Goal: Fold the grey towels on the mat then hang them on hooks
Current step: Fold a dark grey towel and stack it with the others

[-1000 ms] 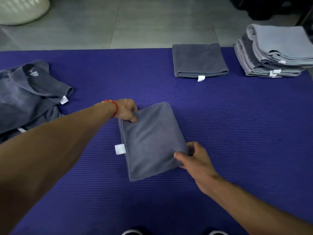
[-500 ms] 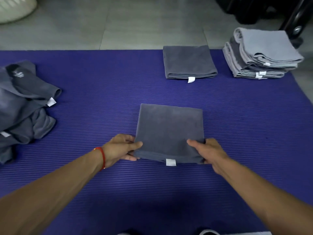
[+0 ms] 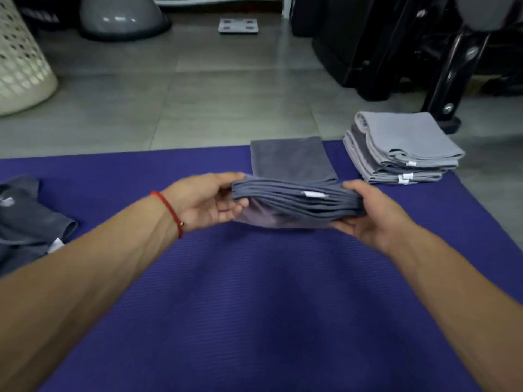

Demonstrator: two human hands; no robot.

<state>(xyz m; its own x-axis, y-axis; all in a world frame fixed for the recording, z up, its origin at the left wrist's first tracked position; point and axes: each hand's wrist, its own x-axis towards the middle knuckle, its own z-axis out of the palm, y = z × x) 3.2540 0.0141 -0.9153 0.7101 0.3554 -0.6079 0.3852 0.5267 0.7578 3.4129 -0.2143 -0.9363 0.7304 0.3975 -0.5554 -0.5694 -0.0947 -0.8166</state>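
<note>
While both hands hold it above the purple mat [image 3: 254,306], the folded grey towel [image 3: 294,200] shows its stacked edges to the camera. The left hand [image 3: 205,203] grips its left end, thumb on top and fingers [image 3: 229,209] curled below. The right hand [image 3: 376,215] grips the right end in the same way. A red string bracelet [image 3: 169,212] sits on the left wrist.

Just behind the held towel, another folded dark grey towel [image 3: 291,159] lies flat at the far edge of the mat, and the held one hides its near edge. To the right of it stands a stack of lighter grey folded towels [image 3: 402,145], on the far right corner of the mat. At the left edge lies a heap of unfolded grey towels [image 3: 25,219].

Beyond the mat is a grey tiled floor [image 3: 226,103] with a white perforated laundry basket [image 3: 19,60] at the left, a grey dome-shaped object [image 3: 121,17], a small flat scale [image 3: 237,25] and black equipment [image 3: 396,43] at the right.

Small white labels show on the held towel [image 3: 312,194], on the stack [image 3: 404,179] and on the heap [image 3: 56,246]; their writing is too small to read.
</note>
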